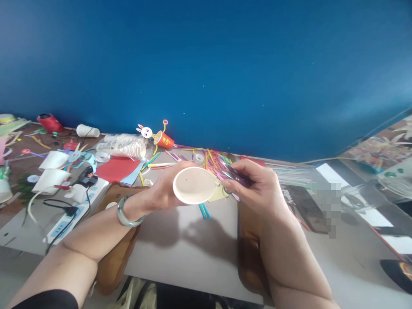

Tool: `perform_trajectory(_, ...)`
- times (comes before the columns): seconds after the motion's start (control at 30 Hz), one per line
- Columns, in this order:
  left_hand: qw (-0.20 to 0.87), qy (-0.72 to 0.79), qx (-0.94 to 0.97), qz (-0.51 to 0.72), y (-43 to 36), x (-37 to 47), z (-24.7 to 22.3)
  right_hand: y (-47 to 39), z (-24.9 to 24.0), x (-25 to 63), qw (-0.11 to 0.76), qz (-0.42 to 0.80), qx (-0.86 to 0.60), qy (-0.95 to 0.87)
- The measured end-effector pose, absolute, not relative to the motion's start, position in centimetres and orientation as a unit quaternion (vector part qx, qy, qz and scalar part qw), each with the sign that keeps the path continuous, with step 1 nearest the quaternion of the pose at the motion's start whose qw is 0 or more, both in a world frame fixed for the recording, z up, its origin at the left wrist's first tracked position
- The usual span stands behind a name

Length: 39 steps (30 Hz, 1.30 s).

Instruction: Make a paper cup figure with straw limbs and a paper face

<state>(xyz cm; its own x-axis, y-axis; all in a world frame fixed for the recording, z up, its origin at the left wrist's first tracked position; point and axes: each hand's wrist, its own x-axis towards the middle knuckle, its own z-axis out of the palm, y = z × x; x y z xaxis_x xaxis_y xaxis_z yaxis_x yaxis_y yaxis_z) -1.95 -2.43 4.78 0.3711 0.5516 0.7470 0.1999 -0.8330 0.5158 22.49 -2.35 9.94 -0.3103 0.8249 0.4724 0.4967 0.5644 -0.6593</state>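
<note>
My left hand [164, 186], with a bangle at the wrist, is wrapped round a white paper cup [194, 186]. The cup's open mouth is turned toward me, and a small dark spot shows inside it. To the right of the cup, my right hand [255, 182] is closed on dark-handled scissors [238, 175], mostly covered by the fingers. Their shiny end points up and to the left, close to the cup's rim; I cannot tell whether it touches. Both hands are raised over the grey table [193, 257]. Beyond them lie many coloured sticks [214, 163].
At the back left, a plastic-wrapped stack of paper cups [125, 146] lies beside an orange cup [165, 140] with a rabbit cutout. Red paper [117, 168] and a power strip [79, 210] with cables are nearer. Brown pads [117, 253] flank the work area. A blue wall [206, 77] rises behind.
</note>
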Motion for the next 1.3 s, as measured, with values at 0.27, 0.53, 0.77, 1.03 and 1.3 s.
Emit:
perform_trajectory(0.27,0.213,0.292,0.745,0.560,-1.6,-1.8,4.7,-2.0,10.0,22.9,0.384,0.218,-0.419,-0.793)
perform_trajectory(0.53,0.387,0.340,0.652,0.556,-0.6,-2.4,4.4,-1.4,9.1,22.8,0.364,0.187,-0.412,-0.814)
perform_trajectory(0.77,0.485,0.334,0.593,0.549,0.0,-2.8,4.2,-1.3,8.8,22.3,0.337,0.163,-0.392,-0.841)
perform_trajectory(1.03,0.487,0.344,0.593,0.541,-0.1,-2.7,4.0,-1.3,8.7,21.9,0.335,0.137,-0.375,-0.853)
perform_trajectory(1.3,0.479,0.331,0.621,0.525,-0.3,-2.9,3.5,-1.4,8.4,21.7,0.345,0.117,-0.373,-0.854)
